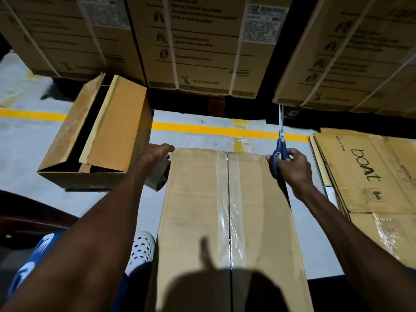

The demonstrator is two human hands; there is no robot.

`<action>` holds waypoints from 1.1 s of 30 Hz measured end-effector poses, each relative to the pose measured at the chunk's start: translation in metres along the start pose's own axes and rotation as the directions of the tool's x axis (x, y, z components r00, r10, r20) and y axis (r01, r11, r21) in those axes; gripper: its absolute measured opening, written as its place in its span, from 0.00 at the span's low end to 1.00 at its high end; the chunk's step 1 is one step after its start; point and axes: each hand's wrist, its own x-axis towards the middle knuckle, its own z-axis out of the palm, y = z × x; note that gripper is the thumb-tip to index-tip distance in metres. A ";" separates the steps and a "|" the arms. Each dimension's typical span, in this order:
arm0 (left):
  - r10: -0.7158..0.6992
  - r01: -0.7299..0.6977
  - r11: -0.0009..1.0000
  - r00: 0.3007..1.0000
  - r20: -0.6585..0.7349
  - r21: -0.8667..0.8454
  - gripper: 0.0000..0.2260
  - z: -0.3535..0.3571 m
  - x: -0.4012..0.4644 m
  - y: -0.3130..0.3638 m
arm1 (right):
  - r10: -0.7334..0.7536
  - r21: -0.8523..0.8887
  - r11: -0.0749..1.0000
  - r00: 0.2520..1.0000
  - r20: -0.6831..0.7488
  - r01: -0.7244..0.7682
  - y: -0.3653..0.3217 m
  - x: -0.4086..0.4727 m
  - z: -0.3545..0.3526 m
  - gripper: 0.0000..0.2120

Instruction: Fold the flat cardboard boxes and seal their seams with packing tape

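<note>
A folded cardboard box stands in front of me, with clear packing tape laid along its centre seam. My left hand holds a roll of packing tape beside the box's far left corner. My right hand grips blue-handled scissors at the far right corner, blades pointing away from me. Flat cardboard boxes printed "boAt" lie stacked on the floor to the right.
An open-topped cardboard box sits on the grey floor at the left. Large strapped cartons on pallets fill the back. A yellow line crosses the floor. My white perforated shoe is next to the box.
</note>
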 end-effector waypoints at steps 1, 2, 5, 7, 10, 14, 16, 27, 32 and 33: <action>0.012 -0.012 1.000 1.000 0.000 0.012 0.12 0.003 -0.001 -0.005 | 0.012 -0.009 1.000 1.000 0.027 -0.012 0.002 0.001 0.000 0.18; 0.024 -0.023 0.998 1.000 -0.009 0.065 0.09 0.006 0.000 -0.013 | 0.019 -0.019 1.000 0.999 0.051 -0.018 0.004 0.003 0.000 0.19; -0.006 0.027 0.962 0.997 -0.081 0.272 0.11 0.016 0.004 -0.036 | 0.004 -0.048 0.999 0.995 0.104 0.001 0.005 0.008 -0.003 0.21; -0.004 0.038 0.903 0.997 -0.079 0.428 0.14 0.018 -0.003 -0.041 | -0.042 -0.140 0.988 0.992 0.120 0.059 0.002 0.007 -0.007 0.21; 0.035 0.046 0.843 0.990 -0.139 0.536 0.21 0.001 -0.015 -0.037 | -0.224 -0.356 0.911 0.975 -0.007 0.206 0.002 0.001 -0.013 0.16; 0.171 -0.085 0.907 0.969 -0.177 0.413 0.19 -0.057 -0.032 -0.024 | -0.405 -0.366 0.856 0.913 -0.041 0.364 -0.019 -0.026 -0.016 0.12; 0.278 -0.220 0.922 0.949 -0.148 0.318 0.14 -0.087 -0.052 -0.016 | -0.477 -0.399 0.798 0.878 0.039 0.451 -0.038 -0.048 -0.014 0.12; 0.506 -0.380 0.827 0.824 -0.255 0.414 0.10 -0.245 -0.199 -0.111 | -0.551 -0.024 0.761 0.666 0.503 0.648 -0.199 -0.212 0.094 0.22; 0.487 -0.218 0.789 0.792 -0.368 0.575 0.18 -0.307 -0.246 -0.187 | -0.481 0.202 0.760 0.326 0.814 0.618 -0.276 -0.295 0.173 0.28; 0.481 -0.158 0.778 0.773 -0.415 0.608 0.18 -0.315 -0.252 -0.203 | -0.496 0.210 0.729 0.291 0.818 0.652 -0.287 -0.312 0.190 0.27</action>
